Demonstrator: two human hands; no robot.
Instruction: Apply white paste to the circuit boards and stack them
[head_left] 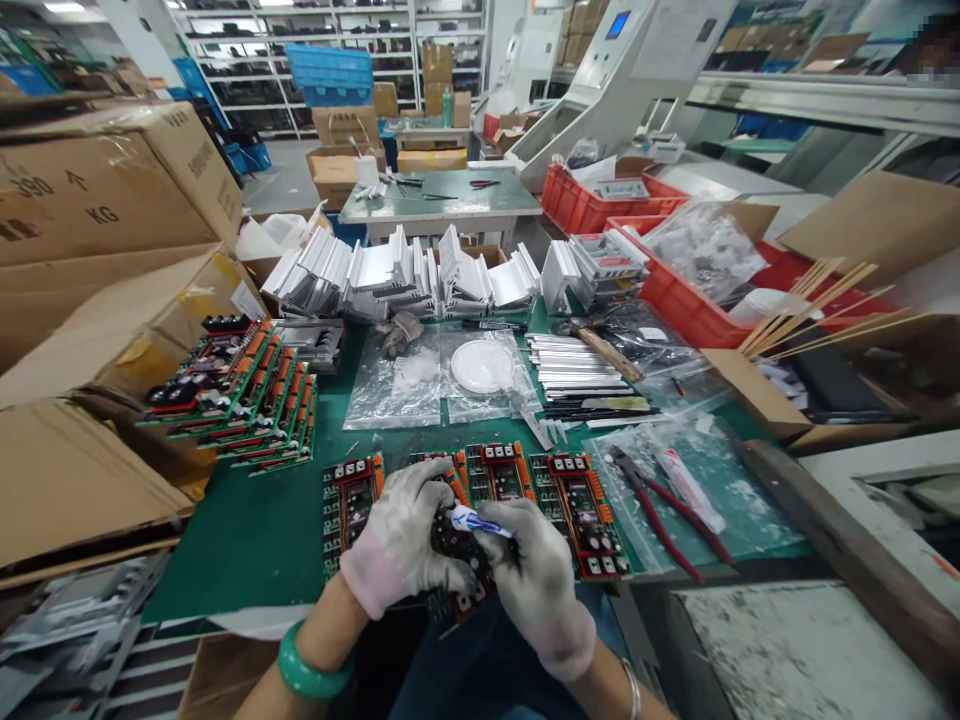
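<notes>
In a white work glove, my left hand [397, 525] grips a circuit board [459, 604] by its sides, tilted at the table's front edge. My right hand [534, 580], also gloved, is closed around a small white-and-blue tube [474, 520]. The tube's nozzle end points left over the board, close to my left fingers; whether it touches the board is hidden. More boards with orange connectors lie around my hands: one at the left [345, 515], one behind [499, 475] and one at the right [589, 515].
Stacked circuit boards [255, 395] stand at left beside cardboard boxes [90, 200]. Silver heatsinks [405, 270] line the back. A white round lid [481, 366] lies on plastic bags. At right are metal strips [577, 368], a hammer [611, 352], red-handled pliers [667, 510] and another tube [686, 485].
</notes>
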